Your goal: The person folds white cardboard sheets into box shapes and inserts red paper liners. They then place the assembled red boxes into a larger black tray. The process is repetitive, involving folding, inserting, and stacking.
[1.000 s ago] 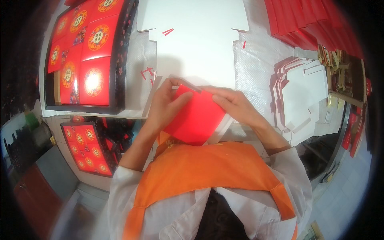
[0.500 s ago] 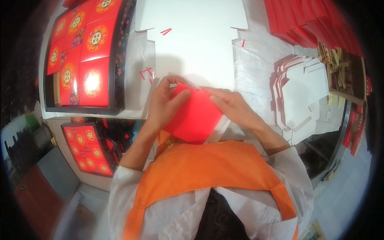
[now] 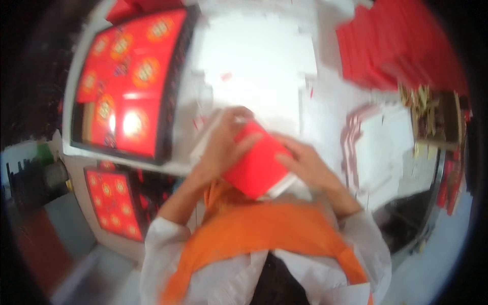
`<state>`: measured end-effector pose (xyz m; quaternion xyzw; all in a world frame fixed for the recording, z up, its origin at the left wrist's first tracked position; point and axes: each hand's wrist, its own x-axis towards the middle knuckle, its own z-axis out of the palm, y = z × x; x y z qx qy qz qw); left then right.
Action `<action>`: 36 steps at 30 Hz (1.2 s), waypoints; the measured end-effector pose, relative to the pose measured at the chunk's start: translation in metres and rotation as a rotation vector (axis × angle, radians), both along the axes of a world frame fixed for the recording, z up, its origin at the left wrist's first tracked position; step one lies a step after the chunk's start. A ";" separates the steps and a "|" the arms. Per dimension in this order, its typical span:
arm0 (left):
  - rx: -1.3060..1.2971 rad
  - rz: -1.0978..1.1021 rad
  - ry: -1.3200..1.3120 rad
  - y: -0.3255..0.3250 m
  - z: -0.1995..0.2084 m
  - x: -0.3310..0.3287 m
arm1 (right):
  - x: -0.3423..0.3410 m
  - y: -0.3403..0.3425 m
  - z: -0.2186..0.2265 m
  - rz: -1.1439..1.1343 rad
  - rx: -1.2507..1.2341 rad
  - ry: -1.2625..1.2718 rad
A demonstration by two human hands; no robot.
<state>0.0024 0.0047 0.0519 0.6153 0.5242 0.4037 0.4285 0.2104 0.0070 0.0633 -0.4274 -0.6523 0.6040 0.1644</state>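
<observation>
Close to my orange apron, at the table's front edge, both hands grip a folded red card piece (image 3: 259, 165) with white showing along its lower right side. My left hand (image 3: 231, 142) closes on its left edge, thumb lying across the red face. On the other edge is my right hand (image 3: 307, 160), fingers bent over the top right side. The fingertips behind the card are hidden, and the picture is smeared by motion. Just beyond lies a large flat white cardboard sheet (image 3: 254, 66) with notched edges, a small red scrap (image 3: 226, 77) on it.
At left stands a black-rimmed tray (image 3: 165, 117) of red boxes with round gold patterns; a similar red set (image 3: 114, 203) is below it. Rightward are stacked white cardboard blanks (image 3: 384, 147), a pile of red folders or bags (image 3: 396, 46) and a box of gold strips (image 3: 437, 119).
The whole view has shifted and blurred, so the table things sit lower and slightly rightward. Both hands still hold the red card piece, which looks more tilted.
</observation>
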 end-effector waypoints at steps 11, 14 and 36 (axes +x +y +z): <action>-0.117 0.271 -0.158 -0.018 -0.002 0.000 | -0.018 -0.034 -0.009 -0.378 0.108 0.232; -0.169 0.251 -0.243 -0.036 -0.009 0.002 | -0.012 -0.035 -0.015 -0.337 0.056 0.280; -0.054 0.305 -0.002 -0.062 -0.008 0.011 | -0.028 -0.044 -0.058 -0.769 0.045 0.535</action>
